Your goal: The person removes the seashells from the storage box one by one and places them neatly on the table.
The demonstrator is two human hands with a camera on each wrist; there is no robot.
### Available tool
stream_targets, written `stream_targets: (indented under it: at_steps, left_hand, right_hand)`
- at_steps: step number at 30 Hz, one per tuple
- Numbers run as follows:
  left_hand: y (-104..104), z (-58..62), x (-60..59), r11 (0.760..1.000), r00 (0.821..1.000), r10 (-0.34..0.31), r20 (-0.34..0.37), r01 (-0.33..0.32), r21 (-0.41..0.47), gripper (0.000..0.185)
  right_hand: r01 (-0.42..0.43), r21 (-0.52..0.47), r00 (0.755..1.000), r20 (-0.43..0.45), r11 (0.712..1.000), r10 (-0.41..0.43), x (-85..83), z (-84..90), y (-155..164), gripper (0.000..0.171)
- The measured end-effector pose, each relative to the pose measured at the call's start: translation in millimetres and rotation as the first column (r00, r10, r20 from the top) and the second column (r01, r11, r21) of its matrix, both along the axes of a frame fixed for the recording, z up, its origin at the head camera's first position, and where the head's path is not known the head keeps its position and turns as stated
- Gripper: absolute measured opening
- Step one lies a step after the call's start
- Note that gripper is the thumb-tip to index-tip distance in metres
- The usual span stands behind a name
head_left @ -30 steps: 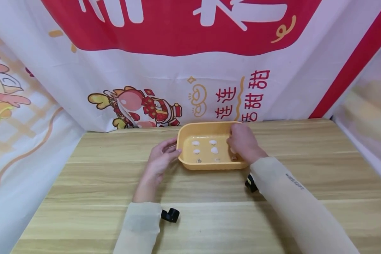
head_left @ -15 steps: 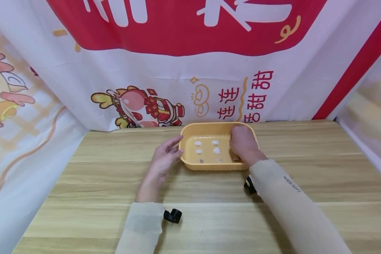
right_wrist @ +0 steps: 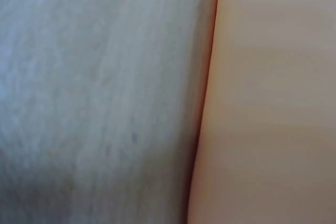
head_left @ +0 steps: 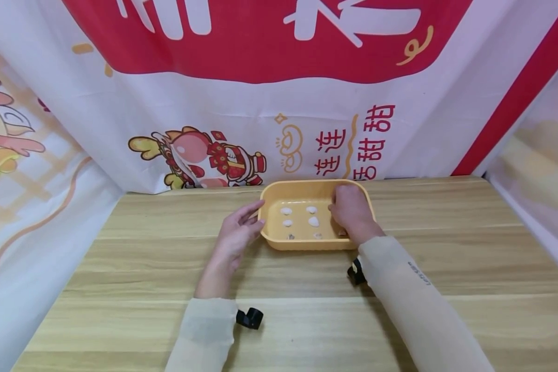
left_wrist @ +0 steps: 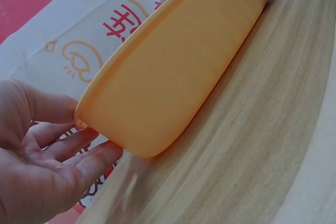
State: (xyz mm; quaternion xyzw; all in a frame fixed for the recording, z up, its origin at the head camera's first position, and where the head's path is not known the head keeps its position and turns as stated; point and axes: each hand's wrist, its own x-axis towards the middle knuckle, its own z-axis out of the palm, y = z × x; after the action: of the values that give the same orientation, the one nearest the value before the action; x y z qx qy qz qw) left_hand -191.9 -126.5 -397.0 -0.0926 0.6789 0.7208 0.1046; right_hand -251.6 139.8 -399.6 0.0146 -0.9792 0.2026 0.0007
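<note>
Left hand (head_left: 236, 235), fingers relaxed, is bracing the yellow tray's (head_left: 307, 243) left end on the tabletop (head_left: 121, 268). Right hand (head_left: 351, 212) is reaching inside near small shells (head_left: 313, 221); its grasp is hidden, cannot tell.

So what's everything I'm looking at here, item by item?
Tray: one, yellow-orange plastic, at the back middle of the table.
Small pieces: about six showing, four white and two darker near the front wall, lying in rows inside the tray; what they are is too small to tell.
Table: one, light wood grain.
Banner: one, white and red with cartoon figures and red characters, hanging behind and at the sides.
Wrist cameras: two, black, one under each forearm.
Sleeves: two, pale beige.
Left hand: fingers straight, touching the tray's left end.
Right hand: inside the tray's right part, fingers hidden.
</note>
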Motion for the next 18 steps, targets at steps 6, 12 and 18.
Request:
stream_targets:
  at_steps: [6,12,18]
  left_hand:
    - [-0.6,-0.6,-0.4,1.0,1.0,-0.002,0.007,0.002,0.002,0.055]
    - [-0.6,-1.5,-0.3,1.0,1.0,0.002,0.004,-0.002,0.006,0.054]
    - [-0.7,-2.0,0.5,1.0,1.0,-0.002,-0.004,0.002,0.008,0.054]
  right_hand:
    - [-0.004,0.008,1.0,-0.016,1.0,0.004,0.3,0.6,-0.1,0.009]
    - [0.004,-0.002,1.0,0.002,1.0,-0.004,0.4,1.0,-0.8,0.01]
    - [-0.005,0.009,1.0,0.0,1.0,0.005,0.1,1.4,-1.3,0.012]
